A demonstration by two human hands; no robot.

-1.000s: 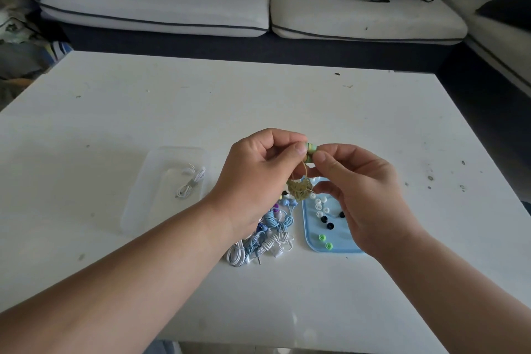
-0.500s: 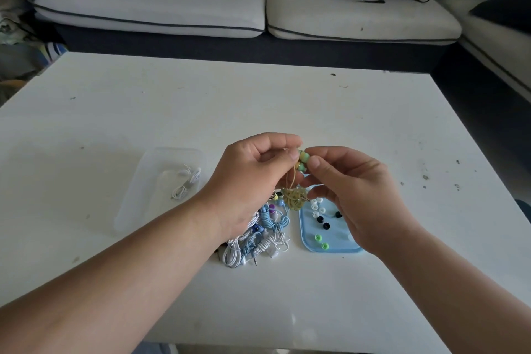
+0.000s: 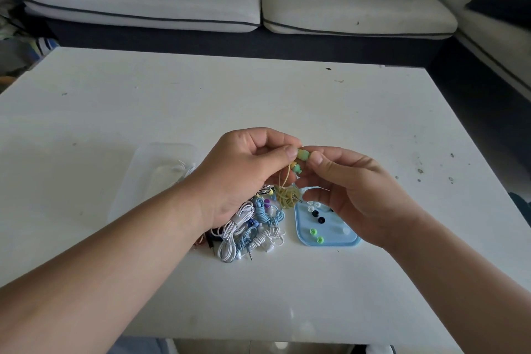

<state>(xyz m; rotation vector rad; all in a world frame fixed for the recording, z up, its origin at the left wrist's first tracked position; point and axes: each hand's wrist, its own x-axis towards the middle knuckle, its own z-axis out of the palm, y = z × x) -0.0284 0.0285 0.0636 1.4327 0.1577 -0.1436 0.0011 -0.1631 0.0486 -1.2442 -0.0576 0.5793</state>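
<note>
On my feed, a clear plastic box [image 3: 161,172] lies on the white counter [image 3: 258,100] at left. Beside it, the left hand [image 3: 244,172] hovers over a heap of bundled earphones [image 3: 253,234], thumb and forefinger pinching a pale green earbud [image 3: 303,154]. Its yellow cable [image 3: 287,196] dangles in a coil just above the counter. The right hand [image 3: 353,192] pinches the same earbud from the other side with its fingers, above a blue tray [image 3: 334,236] of loose ear tips [image 3: 313,230].
</note>
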